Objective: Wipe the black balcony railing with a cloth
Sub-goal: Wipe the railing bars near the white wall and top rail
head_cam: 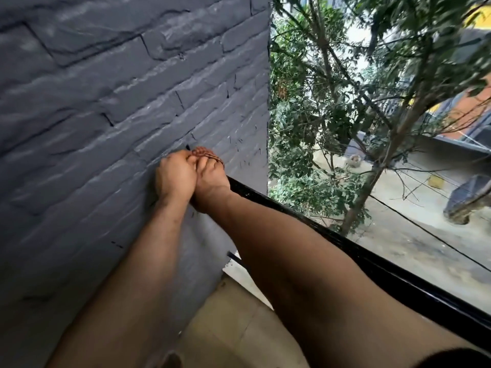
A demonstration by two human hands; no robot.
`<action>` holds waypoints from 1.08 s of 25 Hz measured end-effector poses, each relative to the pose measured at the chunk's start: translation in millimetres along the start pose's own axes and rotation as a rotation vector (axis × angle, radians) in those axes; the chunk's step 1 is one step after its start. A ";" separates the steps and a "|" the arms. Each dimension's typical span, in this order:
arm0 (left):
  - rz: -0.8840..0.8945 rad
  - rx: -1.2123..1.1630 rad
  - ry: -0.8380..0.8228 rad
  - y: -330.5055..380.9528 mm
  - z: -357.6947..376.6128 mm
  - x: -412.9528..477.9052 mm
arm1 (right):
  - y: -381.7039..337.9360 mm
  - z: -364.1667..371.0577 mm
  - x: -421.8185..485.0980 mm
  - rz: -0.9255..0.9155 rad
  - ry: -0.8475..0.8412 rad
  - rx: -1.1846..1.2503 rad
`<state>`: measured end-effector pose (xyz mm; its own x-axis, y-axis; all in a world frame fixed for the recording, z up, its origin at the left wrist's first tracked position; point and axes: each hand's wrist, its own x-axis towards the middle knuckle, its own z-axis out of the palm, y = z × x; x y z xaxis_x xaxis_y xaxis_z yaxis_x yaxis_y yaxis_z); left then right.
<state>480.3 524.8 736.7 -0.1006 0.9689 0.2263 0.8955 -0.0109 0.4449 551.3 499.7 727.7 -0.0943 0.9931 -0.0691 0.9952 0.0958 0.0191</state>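
Right hand (212, 179) (cloth (206, 154), apparently) on railing (372, 264)

Two hands, centre: left hand (175, 176), right hand (211, 179). One cloth (206, 153), 12 o'clock of hands. One railing (372, 264), 4 o'clock. One wall (106, 102), 10 o'clock. One tree (358, 203), 2 o'clock.

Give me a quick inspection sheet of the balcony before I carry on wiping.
Surface: black railing, glossy, runs from grey brick wall toward the camera.
Job's things: reddish cloth bunched at the railing's wall end.
Clutter: nothing seen.
Grippers: left hand and right hand curled together there; right grips the cloth, left's hold unclear.
Cables: thin wire outside, beyond the railing.
Surroundings: tree, street below, tiled floor.
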 end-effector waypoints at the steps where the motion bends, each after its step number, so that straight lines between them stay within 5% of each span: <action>1: -0.006 -0.012 -0.031 0.9 4.2 0.9 | 3.3 1.9 -6.1 0.020 0.007 0.036; 8: 0.235 -0.227 -0.115 48.1 44.0 -77.5 | 94.9 29.5 -192.3 0.179 0.199 0.002; 11: 0.269 -0.449 0.095 56.2 49.1 -117.2 | 133.8 80.4 -291.2 0.205 0.501 -0.089; 14: 0.232 -0.561 0.245 41.7 65.0 -164.0 | 165.1 115.4 -328.5 -0.042 0.685 -0.095; 16: 0.275 -0.610 0.181 34.4 75.9 -195.1 | 170.5 135.6 -330.8 -0.120 0.599 -0.067; 20: 0.327 -0.579 -0.113 21.3 97.9 -222.0 | 151.5 177.4 -319.8 0.191 0.253 0.161; 27: 0.073 -0.598 -0.320 18.4 106.5 -215.7 | 83.8 128.8 -164.8 0.181 0.014 0.387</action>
<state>564.6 342.0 603.8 0.1663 0.9849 0.0473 0.4924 -0.1246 0.8614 653.5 335.5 612.3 0.0851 0.9927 -0.0853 0.9317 -0.1096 -0.3463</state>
